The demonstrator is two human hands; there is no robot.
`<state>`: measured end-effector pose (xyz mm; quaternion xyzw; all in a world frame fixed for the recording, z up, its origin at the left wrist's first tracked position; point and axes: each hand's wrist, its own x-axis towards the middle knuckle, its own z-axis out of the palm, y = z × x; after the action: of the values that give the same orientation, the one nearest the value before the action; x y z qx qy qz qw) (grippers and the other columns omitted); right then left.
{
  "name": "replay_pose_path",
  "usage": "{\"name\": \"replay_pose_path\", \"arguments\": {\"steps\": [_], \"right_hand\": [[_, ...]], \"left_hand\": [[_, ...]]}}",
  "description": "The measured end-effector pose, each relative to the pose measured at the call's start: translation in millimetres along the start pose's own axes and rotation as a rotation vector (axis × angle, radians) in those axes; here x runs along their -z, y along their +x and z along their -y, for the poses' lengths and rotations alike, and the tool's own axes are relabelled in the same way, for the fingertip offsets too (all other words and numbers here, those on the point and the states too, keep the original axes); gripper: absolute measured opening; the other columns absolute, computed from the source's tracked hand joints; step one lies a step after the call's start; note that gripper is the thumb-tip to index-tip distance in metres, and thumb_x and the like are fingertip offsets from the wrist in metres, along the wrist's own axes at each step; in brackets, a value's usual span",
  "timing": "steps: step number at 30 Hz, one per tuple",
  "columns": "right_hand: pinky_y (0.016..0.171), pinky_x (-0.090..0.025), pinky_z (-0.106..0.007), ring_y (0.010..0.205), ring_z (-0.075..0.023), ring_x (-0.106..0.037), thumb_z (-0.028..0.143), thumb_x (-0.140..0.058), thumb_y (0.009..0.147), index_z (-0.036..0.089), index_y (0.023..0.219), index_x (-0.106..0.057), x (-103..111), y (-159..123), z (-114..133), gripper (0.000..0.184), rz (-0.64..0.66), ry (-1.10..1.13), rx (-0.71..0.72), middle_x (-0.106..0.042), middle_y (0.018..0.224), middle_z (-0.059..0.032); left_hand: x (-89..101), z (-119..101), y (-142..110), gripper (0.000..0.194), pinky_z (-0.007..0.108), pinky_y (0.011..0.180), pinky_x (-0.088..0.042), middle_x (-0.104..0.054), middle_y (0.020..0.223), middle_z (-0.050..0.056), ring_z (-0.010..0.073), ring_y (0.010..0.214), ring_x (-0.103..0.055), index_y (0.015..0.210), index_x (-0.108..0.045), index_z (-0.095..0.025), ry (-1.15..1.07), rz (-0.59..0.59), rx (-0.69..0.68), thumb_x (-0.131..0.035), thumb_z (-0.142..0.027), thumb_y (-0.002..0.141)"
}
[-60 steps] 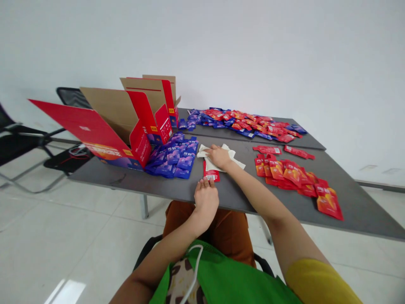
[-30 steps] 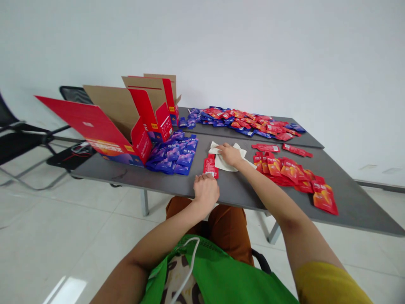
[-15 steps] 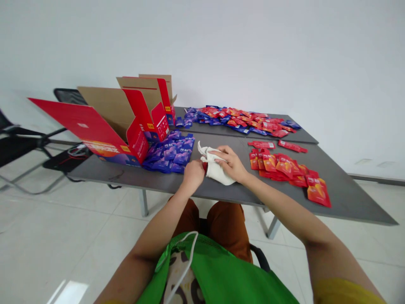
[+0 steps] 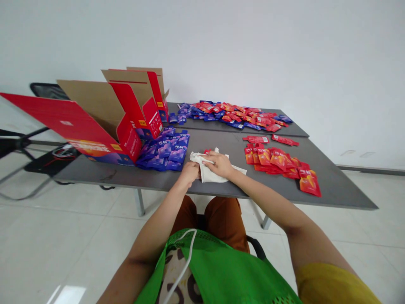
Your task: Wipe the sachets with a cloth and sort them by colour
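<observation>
A white cloth (image 4: 212, 176) lies bunched and partly spread near the front edge of the table. My right hand (image 4: 220, 164) presses on it from above, its fingers curved over the fabric. At the cloth's left side my left hand (image 4: 190, 172) is closed on a red pouch (image 4: 207, 151), most of which the cloth and my fingers cover; only a bit of red shows beyond the cloth. Left of my hands lies a spread of purple-blue pouches (image 4: 164, 150). To the right, red pouches (image 4: 278, 160) overlap in a row.
Open red cardboard boxes (image 4: 95, 131) stand along the table's left side, flaps up. A mixed heap of red and blue pouches (image 4: 234, 115) covers the back of the grey table (image 4: 335, 185). Two single red pouches (image 4: 256, 139) lie before it. A black chair (image 4: 47, 160) is at left.
My right hand has flattened over the cloth, which is now more spread out toward the right. Red shows beyond the cloth's far edge. The whole view has shifted slightly.
</observation>
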<state>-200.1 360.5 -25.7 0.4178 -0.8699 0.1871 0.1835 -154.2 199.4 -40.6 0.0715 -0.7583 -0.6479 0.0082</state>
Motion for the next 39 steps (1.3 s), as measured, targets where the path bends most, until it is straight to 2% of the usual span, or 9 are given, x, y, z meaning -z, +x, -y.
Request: {"name": "replay_pose_path", "arguments": {"steps": [4,12,14,17,20,22,30,34,39], "right_hand": [[0.084,-0.045,-0.029,0.107,-0.0212,-0.062,0.050,-0.033,0.100,0.036,0.137,-0.055,4,18,3,0.045,0.199,-0.181,-0.110,-0.065,0.122,-0.0037],[0.083,-0.046,-0.033,0.106,-0.0276,-0.063,0.044,-0.040,0.098,0.030,0.133,-0.060,25,54,-26,0.043,0.284,-0.388,-0.360,-0.066,0.121,-0.0116],[0.082,-0.046,-0.032,0.104,-0.0269,-0.063,0.043,-0.040,0.098,0.033,0.135,-0.058,35,51,-30,0.042,0.251,-0.373,-0.303,-0.066,0.121,-0.0097],[0.082,-0.045,-0.029,0.102,-0.0224,-0.063,0.043,-0.038,0.100,0.034,0.138,-0.055,42,35,-22,0.042,0.202,-0.215,-0.087,-0.066,0.117,-0.0062],[0.088,-0.043,-0.026,0.106,-0.0186,-0.062,0.044,-0.040,0.100,0.029,0.136,-0.057,35,14,-9,0.042,0.247,0.029,0.142,-0.067,0.118,-0.0056],[0.090,-0.042,-0.026,0.109,-0.0180,-0.061,0.043,-0.042,0.100,0.027,0.134,-0.059,27,3,-4,0.042,0.264,0.119,0.181,-0.066,0.121,-0.0063],[0.082,-0.044,-0.029,0.103,-0.0216,-0.064,0.045,-0.041,0.099,0.034,0.136,-0.057,19,10,-18,0.041,0.224,-0.223,-0.187,-0.067,0.118,-0.0060],[0.079,-0.046,-0.032,0.101,-0.0243,-0.064,0.044,-0.035,0.100,0.032,0.135,-0.056,21,17,-18,0.043,0.225,-0.380,-0.375,-0.065,0.117,-0.0098],[0.077,-0.049,-0.037,0.100,-0.0273,-0.063,0.033,-0.030,0.101,0.023,0.130,-0.057,11,16,7,0.041,0.224,-0.462,-0.406,-0.061,0.118,-0.0161]], "left_hand": [[-0.7,-8,-5,0.023,0.029,0.062,-0.058,-0.069,0.067,0.006,0.0164,0.059,-0.069,0.099,-0.065,-0.011,-0.046,0.036,0.168,-0.049,-0.026,0.092],[4.8,-15,-1,0.039,0.033,0.067,-0.060,-0.072,0.069,0.015,0.0209,0.064,-0.072,0.109,-0.061,-0.005,-0.093,0.123,0.313,-0.034,-0.032,0.099],[7.5,-17,0,0.041,0.034,0.069,-0.060,-0.072,0.071,0.016,0.0214,0.066,-0.072,0.109,-0.061,-0.004,-0.096,0.144,0.324,-0.034,-0.033,0.099],[10.9,-19,2,0.040,0.036,0.071,-0.060,-0.073,0.074,0.017,0.0228,0.069,-0.073,0.108,-0.063,-0.005,-0.098,0.181,0.316,-0.040,-0.035,0.096],[12.1,-19,2,0.034,0.035,0.070,-0.060,-0.073,0.074,0.014,0.0225,0.069,-0.073,0.106,-0.065,-0.010,-0.100,0.184,0.280,-0.050,-0.037,0.091],[11.2,-18,3,0.030,0.034,0.069,-0.060,-0.073,0.073,0.012,0.0214,0.067,-0.073,0.104,-0.066,-0.012,-0.101,0.168,0.266,-0.054,-0.035,0.089],[1.6,-16,-1,0.029,0.032,0.064,-0.059,-0.072,0.069,0.016,0.0205,0.061,-0.071,0.097,-0.063,-0.005,-0.109,0.068,0.273,-0.044,-0.027,0.095],[6.7,-20,-16,0.035,0.028,0.063,-0.057,-0.074,0.076,0.016,0.0206,0.063,-0.072,0.080,-0.065,-0.011,0.124,0.003,0.057,-0.041,-0.033,0.094],[26.9,-51,-37,0.040,0.024,0.066,-0.055,-0.074,0.075,0.011,0.0194,0.070,-0.072,0.068,-0.065,-0.015,0.400,-0.254,-0.328,-0.037,-0.033,0.091]]}}
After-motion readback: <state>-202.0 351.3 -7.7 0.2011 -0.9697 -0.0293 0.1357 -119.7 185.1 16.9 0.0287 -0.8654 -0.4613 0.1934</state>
